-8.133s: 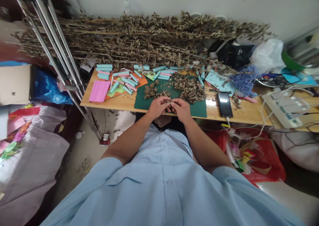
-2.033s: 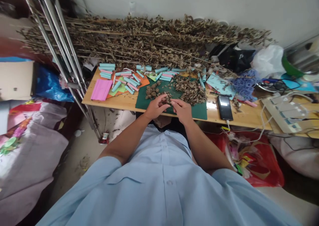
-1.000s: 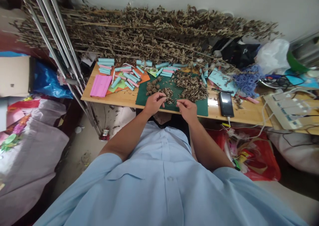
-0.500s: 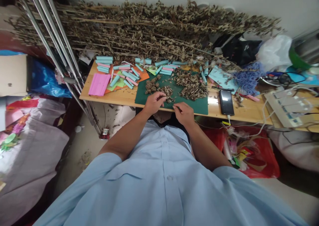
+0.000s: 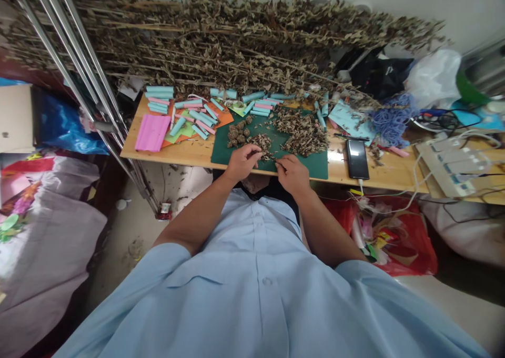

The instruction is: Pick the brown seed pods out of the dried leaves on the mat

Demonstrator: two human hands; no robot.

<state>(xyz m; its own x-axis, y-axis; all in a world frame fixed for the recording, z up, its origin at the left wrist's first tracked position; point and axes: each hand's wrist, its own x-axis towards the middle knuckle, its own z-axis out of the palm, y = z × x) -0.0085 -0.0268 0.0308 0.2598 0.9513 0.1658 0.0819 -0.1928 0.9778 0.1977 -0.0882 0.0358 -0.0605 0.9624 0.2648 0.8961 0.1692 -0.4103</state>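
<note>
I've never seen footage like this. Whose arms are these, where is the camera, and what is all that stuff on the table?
There is no machine here: the camera sits on a person's head and looks down, so you see their own blue shirt and both bare arms. The left hand has its fingers on a small heap of dried brown bits on a green mat. The right hand pinches something thin at the mat's near edge; it is too small to name. A bigger heap lies further back. On the wooden table are also rolled blue and pink papers, a pink sheet and a phone. Long dried branches are stacked behind.
</note>
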